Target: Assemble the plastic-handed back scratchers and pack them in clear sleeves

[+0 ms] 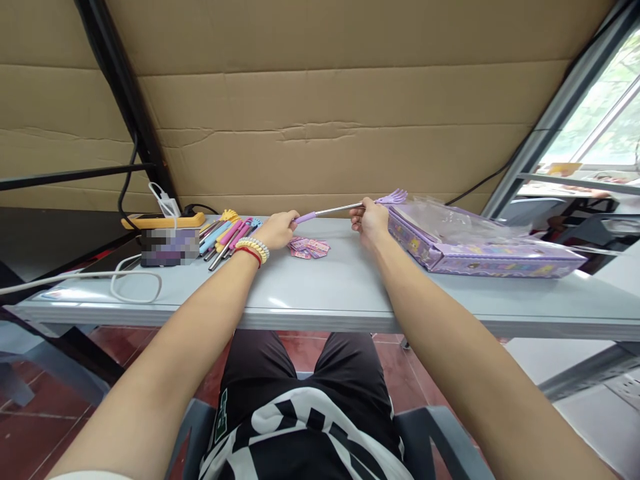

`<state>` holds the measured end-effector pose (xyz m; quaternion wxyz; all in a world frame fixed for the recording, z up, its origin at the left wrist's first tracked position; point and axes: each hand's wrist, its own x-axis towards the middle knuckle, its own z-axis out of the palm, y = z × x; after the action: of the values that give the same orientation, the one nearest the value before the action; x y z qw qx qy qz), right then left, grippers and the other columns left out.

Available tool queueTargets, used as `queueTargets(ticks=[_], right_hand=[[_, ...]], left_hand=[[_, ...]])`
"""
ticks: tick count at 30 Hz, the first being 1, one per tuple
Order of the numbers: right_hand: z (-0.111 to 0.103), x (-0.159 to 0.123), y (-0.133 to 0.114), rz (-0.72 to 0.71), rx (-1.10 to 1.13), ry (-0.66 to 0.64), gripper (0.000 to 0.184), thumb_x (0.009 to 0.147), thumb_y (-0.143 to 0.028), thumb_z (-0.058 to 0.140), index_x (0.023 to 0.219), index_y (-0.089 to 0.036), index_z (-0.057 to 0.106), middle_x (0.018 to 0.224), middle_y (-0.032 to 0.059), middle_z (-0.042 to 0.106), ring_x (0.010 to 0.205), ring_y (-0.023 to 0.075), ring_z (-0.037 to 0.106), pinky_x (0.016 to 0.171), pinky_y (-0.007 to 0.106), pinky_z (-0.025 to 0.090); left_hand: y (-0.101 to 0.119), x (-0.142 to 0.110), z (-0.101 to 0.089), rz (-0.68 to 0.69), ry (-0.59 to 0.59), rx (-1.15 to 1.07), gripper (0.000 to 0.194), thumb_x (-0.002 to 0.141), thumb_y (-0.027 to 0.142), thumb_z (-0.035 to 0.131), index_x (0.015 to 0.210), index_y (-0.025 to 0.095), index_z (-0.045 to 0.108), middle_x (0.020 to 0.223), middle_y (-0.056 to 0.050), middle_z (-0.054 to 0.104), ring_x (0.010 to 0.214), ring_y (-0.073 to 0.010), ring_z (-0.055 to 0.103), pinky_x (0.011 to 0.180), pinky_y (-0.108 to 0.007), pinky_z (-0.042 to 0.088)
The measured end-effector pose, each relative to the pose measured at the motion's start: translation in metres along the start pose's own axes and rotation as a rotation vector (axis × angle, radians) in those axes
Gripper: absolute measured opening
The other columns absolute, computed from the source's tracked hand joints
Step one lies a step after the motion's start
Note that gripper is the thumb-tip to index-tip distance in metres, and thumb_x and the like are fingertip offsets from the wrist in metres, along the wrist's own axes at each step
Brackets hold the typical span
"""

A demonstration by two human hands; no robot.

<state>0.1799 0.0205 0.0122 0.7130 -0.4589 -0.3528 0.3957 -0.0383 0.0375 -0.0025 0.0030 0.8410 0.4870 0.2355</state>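
Note:
A purple telescopic back scratcher (339,209) with a metal rod is stretched out between my two hands above the table. My left hand (275,231) is closed on the end of its purple handle. Near its claw-shaped head, my right hand (373,220) pinches the rod. Several small pink patterned cards or packets (310,248) lie on the table just right of my left hand. Left of that hand is a pile of back scratchers (227,237) in yellow, blue and pink. A purple printed box (500,260) lies to the right of my right hand, clear plastic film (445,220) on top.
A phone-like object (170,248), partly blurred out, lies at the left before a yellow power strip (165,221) with a white charger. A white cable (135,277) loops over the grey table (320,293). Cardboard (320,100) stands behind, between a black post and a grey frame.

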Motion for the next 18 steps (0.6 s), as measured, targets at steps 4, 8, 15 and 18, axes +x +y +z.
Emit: queueTargets(ticks=[4,8,15,18], right_hand=[[0.0,-0.001,0.0,0.018,-0.006,-0.015,0.016,0.089,-0.014,0.04,0.073,-0.019,0.043,0.048,-0.0042,0.054,0.033,0.0057,0.039,0.031,0.018,0.025],[0.0,-0.001,0.002,-0.003,-0.001,-0.073,0.015,0.092,-0.019,0.04,0.077,-0.02,0.041,0.05,-0.0052,0.056,0.034,0.006,0.042,0.032,0.017,0.027],[0.0,0.0,0.005,-0.058,-0.047,-0.161,0.014,0.092,-0.026,0.04,0.079,-0.022,0.036,0.047,-0.0076,0.052,0.032,0.0071,0.041,0.033,0.017,0.027],[0.0,0.002,0.007,-0.077,-0.05,-0.197,0.02,0.091,-0.034,0.044,0.079,-0.023,0.033,0.047,-0.0087,0.051,0.032,0.0072,0.041,0.033,0.016,0.027]], left_hand=[[0.004,-0.002,-0.002,-0.023,0.022,-0.014,0.029,0.096,0.03,0.034,0.105,0.019,0.06,0.091,-0.006,0.068,0.081,-0.0193,0.059,0.069,-0.028,0.038],[0.007,-0.004,-0.005,-0.059,0.019,0.008,0.031,0.096,0.034,0.033,0.097,0.02,0.06,0.085,-0.005,0.068,0.076,-0.019,0.059,0.064,-0.028,0.035],[0.012,-0.005,-0.011,-0.06,0.003,0.071,0.036,0.093,0.038,0.034,0.083,0.019,0.064,0.082,-0.007,0.07,0.076,-0.0211,0.06,0.063,-0.03,0.036],[0.014,-0.006,-0.011,-0.076,0.012,0.062,0.039,0.092,0.037,0.033,0.082,0.018,0.065,0.081,-0.007,0.07,0.075,-0.0208,0.06,0.062,-0.03,0.035]])
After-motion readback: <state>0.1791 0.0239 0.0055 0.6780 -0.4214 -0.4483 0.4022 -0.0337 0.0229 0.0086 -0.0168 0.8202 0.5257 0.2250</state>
